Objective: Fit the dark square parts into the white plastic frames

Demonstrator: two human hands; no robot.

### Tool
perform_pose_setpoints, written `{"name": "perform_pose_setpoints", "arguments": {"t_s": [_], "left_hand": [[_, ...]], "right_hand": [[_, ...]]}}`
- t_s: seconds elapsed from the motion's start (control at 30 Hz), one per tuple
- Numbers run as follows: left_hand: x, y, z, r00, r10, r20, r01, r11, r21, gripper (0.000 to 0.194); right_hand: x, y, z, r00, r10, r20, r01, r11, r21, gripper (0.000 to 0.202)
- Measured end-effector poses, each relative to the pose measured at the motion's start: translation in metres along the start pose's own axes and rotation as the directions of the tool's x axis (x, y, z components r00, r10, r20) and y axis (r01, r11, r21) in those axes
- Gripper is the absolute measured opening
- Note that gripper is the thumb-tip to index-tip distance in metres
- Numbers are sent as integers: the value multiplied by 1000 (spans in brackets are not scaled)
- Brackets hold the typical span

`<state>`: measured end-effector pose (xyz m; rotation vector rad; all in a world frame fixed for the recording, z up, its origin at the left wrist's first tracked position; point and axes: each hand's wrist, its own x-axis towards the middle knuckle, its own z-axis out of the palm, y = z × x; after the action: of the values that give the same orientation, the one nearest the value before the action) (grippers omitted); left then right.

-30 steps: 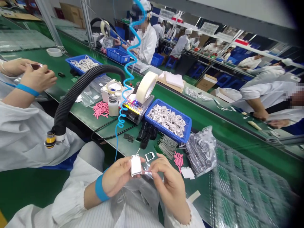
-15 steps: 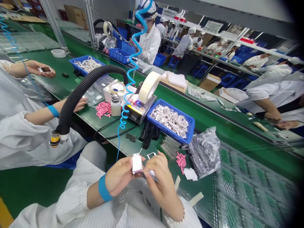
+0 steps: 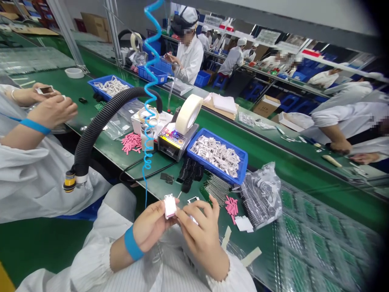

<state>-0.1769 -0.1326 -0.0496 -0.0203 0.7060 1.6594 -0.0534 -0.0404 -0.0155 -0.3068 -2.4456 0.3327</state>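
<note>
My left hand (image 3: 149, 227), with a blue band at its wrist, grips a small white rectangular piece (image 3: 170, 207) between thumb and fingers. A thin pink edge shows along the piece's bottom. My right hand (image 3: 200, 229) has its fingertips against the lower right corner of that piece, the other fingers raised and apart. Behind those fingers a small white frame (image 3: 193, 200) shows in part; whether the hand touches it, I cannot tell. Something shiny shows by the right fingers, too small to name. Past my hands lie black strips (image 3: 191, 175) and a pile of thin metal rods (image 3: 217, 185).
A blue bin (image 3: 244, 164) of white frames stands ahead, beside a device (image 3: 172, 142) with a tape roll (image 3: 189, 114). Pink strips (image 3: 231, 207) and a plastic bag (image 3: 264, 194) lie right. A coiled blue hose (image 3: 148, 101) hangs down; a black duct (image 3: 91, 129) arches left, near a co-worker's hands (image 3: 54, 107).
Both my hands and the white piece have shifted slightly left. My right fingers have spread from a pinch at the piece's edge. The co-worker's hands at left have come together around a small frame.
</note>
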Motion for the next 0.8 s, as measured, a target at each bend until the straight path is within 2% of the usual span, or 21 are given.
{"name": "perform_pose_setpoints", "arguments": {"t_s": [0.1,0.2,0.27,0.33,0.4,0.47,0.53,0.57,0.63,0.7,0.77,0.8], "left_hand": [[1,-3,-2,999,8,-36,-9,1000,-23,31],[2,-7,-3,1000,24,-6,-24,1000,3,31],[2,-7,-4,999,46,19,-47,997,66,33],[1,-2,-4,992,121,29,-124,967,222,35],[-1,10,-5,960,271,74,-273,837,475,38],[-3,23,-5,902,370,222,-412,582,701,37],[-6,36,-6,862,339,376,-489,366,792,29],[-7,41,-6,858,282,429,-504,304,808,27],[-9,48,-9,861,178,476,-507,251,824,28],[-11,51,-13,870,128,476,-493,240,836,29],[-12,53,-21,882,161,442,-471,277,838,29],[-12,54,-27,895,194,402,-445,318,837,28]], "right_hand": [[-2,1,5,997,75,26,-75,997,-4,25],[-1,-3,14,981,196,-8,-195,980,46,26],[2,-7,18,968,247,-43,-243,967,79,18],[6,-9,18,962,264,-72,-256,962,100,10],[10,-6,15,967,252,-43,-247,964,102,9],[12,-2,11,974,225,27,-226,968,107,11],[13,2,8,976,196,95,-207,970,125,13],[14,3,7,976,182,121,-197,971,133,13],[16,2,8,972,162,171,-188,971,145,14],[21,0,11,963,170,211,-207,963,171,14],[30,-2,17,937,216,275,-293,915,278,14],[35,-2,21,906,281,318,-394,833,388,14]]}}
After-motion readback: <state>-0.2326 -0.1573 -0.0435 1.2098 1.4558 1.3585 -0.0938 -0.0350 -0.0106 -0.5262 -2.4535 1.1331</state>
